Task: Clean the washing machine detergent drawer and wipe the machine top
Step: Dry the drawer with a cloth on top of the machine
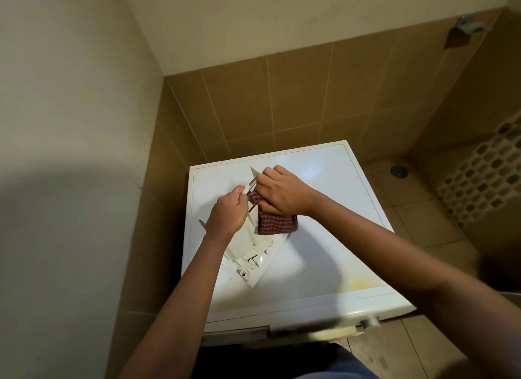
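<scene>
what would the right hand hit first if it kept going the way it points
The right hand, gripping the cloth, points up-left; it would probably meet the raised far end of the detergent drawer first, though depth is unclear.

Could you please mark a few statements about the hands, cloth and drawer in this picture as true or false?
1. The drawer lies on the machine top. True.
2. The right hand holds a cloth against the drawer. True.
3. The cloth is plain blue. False: it is dark red and checked.
4. The left hand hangs free. False: it grips the drawer's edge.
</scene>
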A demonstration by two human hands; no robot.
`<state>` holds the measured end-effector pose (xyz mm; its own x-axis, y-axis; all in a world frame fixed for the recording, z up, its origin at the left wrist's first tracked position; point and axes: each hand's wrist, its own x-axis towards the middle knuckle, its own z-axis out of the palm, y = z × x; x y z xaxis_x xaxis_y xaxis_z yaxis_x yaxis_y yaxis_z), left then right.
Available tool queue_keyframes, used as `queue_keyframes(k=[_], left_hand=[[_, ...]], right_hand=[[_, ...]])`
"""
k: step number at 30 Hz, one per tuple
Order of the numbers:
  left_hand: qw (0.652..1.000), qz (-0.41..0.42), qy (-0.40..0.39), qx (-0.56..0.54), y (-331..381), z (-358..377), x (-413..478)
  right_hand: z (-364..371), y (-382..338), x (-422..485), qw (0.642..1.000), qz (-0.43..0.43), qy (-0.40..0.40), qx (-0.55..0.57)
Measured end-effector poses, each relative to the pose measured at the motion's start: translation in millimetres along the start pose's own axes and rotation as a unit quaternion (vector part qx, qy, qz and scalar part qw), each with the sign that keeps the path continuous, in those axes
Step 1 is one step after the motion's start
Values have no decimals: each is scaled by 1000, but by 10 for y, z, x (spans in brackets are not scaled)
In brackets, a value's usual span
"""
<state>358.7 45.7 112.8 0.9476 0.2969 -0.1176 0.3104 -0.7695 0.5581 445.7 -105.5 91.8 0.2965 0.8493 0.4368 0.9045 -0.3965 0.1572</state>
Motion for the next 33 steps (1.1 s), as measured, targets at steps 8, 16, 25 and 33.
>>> queue_keyframes(k=[8,16,25,33], left_hand=[[1000,-10,-1,15,2,-21,22],[999,-11,-31,20,-13,-28,42],[999,-10,-45,6,-13,-60,43],[998,-13,-52,-16,-47,-37,70]], right_hand=[[142,-93,50,992,52,43,108],[285,-250,-80,971,130,116,166],[4,-266,30,760,422,280,407],[-192,151,-371,742,348,121,560]])
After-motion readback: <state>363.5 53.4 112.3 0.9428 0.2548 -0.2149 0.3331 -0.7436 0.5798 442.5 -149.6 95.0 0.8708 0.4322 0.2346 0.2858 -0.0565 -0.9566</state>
